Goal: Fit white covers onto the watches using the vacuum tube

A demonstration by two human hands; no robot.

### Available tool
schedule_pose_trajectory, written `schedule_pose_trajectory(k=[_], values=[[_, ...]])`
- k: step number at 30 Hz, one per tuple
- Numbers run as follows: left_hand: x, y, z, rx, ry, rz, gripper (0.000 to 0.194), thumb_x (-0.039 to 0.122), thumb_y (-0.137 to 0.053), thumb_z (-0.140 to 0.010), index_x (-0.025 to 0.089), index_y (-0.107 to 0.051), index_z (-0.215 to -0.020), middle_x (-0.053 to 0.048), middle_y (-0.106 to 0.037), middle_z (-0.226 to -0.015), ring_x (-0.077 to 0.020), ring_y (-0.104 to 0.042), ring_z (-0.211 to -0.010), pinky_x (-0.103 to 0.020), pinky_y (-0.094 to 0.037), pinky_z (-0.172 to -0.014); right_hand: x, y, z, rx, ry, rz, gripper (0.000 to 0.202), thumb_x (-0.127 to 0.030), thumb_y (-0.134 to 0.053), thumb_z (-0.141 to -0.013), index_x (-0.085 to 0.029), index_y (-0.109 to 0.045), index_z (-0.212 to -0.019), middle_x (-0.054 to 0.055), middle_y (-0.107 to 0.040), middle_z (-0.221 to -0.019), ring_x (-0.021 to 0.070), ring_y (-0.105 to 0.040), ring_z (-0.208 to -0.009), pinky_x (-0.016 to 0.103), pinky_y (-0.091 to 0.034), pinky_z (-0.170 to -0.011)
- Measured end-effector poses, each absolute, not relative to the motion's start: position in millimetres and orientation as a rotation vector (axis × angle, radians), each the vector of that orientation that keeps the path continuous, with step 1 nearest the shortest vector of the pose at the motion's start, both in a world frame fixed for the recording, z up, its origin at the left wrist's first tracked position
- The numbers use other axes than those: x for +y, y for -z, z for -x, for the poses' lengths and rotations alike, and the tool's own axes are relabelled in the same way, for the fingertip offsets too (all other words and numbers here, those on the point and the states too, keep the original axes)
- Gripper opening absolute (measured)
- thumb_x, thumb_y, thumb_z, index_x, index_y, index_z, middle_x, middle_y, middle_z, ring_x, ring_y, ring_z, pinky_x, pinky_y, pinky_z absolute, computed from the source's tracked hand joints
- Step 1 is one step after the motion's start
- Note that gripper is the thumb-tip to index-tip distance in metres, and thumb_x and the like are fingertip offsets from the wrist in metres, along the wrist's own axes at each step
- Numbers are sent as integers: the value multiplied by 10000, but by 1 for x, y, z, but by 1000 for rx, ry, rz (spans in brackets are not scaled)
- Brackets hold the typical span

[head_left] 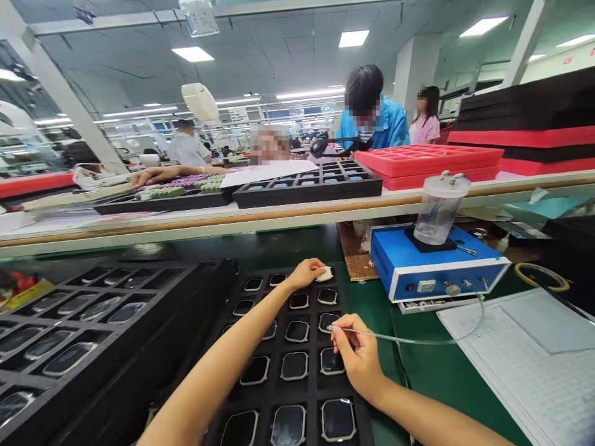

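A black foam tray (312, 386) in front of me holds several watch cases with dark faces, one in each compartment. My left hand (307, 274) reaches to the tray's far right corner, its fingers pinched on a pale watch case (324, 274). Nearer to me, my right hand (357, 356) closes its fingertips on the end of a thin clear tube (413, 340), beside a watch case (327, 322) in the right column. The tube runs right to a blue machine (441, 275).
A second black tray (111, 344) of watch cases stands at left. Clear jar (438, 214) on the machine; paper sheets (520, 365) at right. Above runs a shelf (195, 228) with black and red trays (423, 162). Several people are beyond it; an arm (181, 170) rests there.
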State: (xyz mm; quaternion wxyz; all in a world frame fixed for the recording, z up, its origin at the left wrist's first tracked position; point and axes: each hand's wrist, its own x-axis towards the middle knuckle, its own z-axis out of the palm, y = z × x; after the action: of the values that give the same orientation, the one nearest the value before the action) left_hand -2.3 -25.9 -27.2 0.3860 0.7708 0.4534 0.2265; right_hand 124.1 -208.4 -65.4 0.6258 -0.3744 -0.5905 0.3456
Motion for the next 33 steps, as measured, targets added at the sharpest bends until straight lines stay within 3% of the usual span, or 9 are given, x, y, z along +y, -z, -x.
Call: schedule_pose_trajectory(k=[12, 16, 20, 23, 33], values=[[-72, 7, -4, 1465, -283, -2508, 258, 248, -515, -852, 159, -554, -1091, -91, -556, -1170, -233, -544, -1040, -434, -448, -864, -212, 67, -133, -1332, -769, 1048, 239, -412, -613, -709, -178, -602, -758, 16, -606, -647, 144, -589, -499, 218, -516, -497], [-98, 3, -2, 1299, -72, -2647, 228, 212, -616, -744, 175, -631, -969, -65, -644, -1017, -236, -597, -965, -343, -482, -796, -212, 70, -136, -1343, -789, 1104, 264, -447, -611, -697, -192, -604, -764, 12, -619, -667, 156, -601, -523, 216, -521, -511], [-106, 4, -2, 1296, 41, -2698, 263, 188, -607, -774, 133, -593, -1030, -97, -601, -1095, -239, -589, -963, -399, -485, -797, -211, 71, -135, -1347, -784, 1060, 232, -407, -602, -730, -180, -592, -779, 14, -603, -650, 152, -581, -518, 234, -513, -504], [-105, 9, -9, 1313, 15, -2703, 261, 262, -539, -846, 143, -554, -1078, -84, -583, -1104, -211, -584, -951, -423, -487, -804, -213, 66, -131, -1362, -763, 965, 190, -362, -574, -775, -173, -579, -777, 11, -580, -631, 139, -555, -502, 237, -494, -476], [-98, 10, -2, 1223, -491, -2350, 239, 277, -511, -863, 176, -560, -1074, -81, -573, -1125, -198, -580, -951, -401, -489, -806, -215, 59, -125, -1362, -780, 904, 154, -319, -546, -824, -171, -559, -779, 1, -548, -616, 131, -530, -509, 246, -467, -483]])
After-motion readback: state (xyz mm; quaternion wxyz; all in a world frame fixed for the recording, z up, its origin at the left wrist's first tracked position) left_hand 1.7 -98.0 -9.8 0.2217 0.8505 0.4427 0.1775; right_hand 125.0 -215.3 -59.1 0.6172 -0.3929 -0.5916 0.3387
